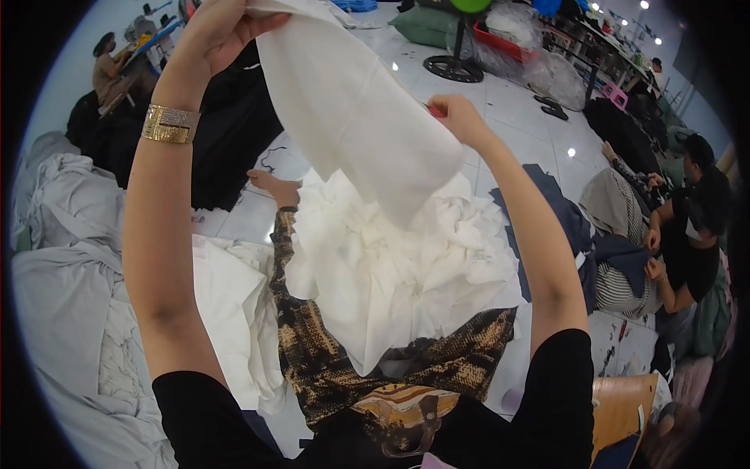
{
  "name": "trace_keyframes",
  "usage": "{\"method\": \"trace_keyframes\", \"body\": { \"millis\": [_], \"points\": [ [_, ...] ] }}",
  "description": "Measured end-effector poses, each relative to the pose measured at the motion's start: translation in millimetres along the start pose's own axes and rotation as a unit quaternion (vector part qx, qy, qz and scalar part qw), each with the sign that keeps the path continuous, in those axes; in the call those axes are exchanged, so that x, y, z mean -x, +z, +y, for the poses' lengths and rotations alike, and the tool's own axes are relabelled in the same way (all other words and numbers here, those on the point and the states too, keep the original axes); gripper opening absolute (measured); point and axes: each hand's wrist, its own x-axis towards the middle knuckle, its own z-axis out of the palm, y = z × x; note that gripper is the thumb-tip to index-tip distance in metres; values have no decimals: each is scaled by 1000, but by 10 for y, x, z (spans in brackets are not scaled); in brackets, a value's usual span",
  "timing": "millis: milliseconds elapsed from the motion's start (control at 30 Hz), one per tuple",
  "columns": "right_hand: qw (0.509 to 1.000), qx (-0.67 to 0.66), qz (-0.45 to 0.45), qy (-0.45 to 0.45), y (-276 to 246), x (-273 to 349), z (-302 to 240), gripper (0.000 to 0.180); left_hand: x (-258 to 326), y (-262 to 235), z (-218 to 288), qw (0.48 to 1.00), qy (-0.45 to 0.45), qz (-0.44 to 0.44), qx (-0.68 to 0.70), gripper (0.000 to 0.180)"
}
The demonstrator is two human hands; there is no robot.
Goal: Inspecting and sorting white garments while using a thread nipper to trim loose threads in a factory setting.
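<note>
Above the white fabric heap [394, 258], a white panel [351, 102] is pinched by the left hand [220, 37]; a red object [436, 111] is clasped by the right hand's [461, 119] curled fingers. The heap is flanked by grey cloth [66, 313] and navy fabric [556, 207].

On our left we see heaped grey fabric [62, 305], with black cloth [234, 129] beyond it. Ahead, a round black stand base [453, 70] rests on the floor [500, 105] near a green sack [426, 27] and a red tray [492, 42]; at our right is a co-worker in black [699, 262].
</note>
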Motion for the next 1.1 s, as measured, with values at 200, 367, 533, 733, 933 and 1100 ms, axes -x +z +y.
{"method": "trace_keyframes", "body": {
  "millis": [200, 367, 533, 733, 933, 1100],
  "points": [
    [910, -207, 341, 111, -343, -312, -118, 19, -184, -934, 22, 798, 277, 62, -532, 14],
    [928, -274, 223, 115, -726, -769, -784, 22, -398, -1947, -215, 603, 336, 20, -723, 31],
    [878, -64, 444, -169, -792, -676, -1021, 9, 10, -1999, -460, 888, 160, 45, -429, 21],
    [967, -72, 237, -50, -305, 337, -558, 15, 1398, -1560, -1041, 812, 38, -209, -544, 28],
    [948, -139, -109, 264, 908, 1190, -228, 32, 2173, -1052, -2590, 779, 21, -267, -567, 50],
    [940, -153, 171, 251, 1254, 1893, -248, 45, 2233, -790, -2644, 792, 159, -269, -524, 52]
  ]
}}
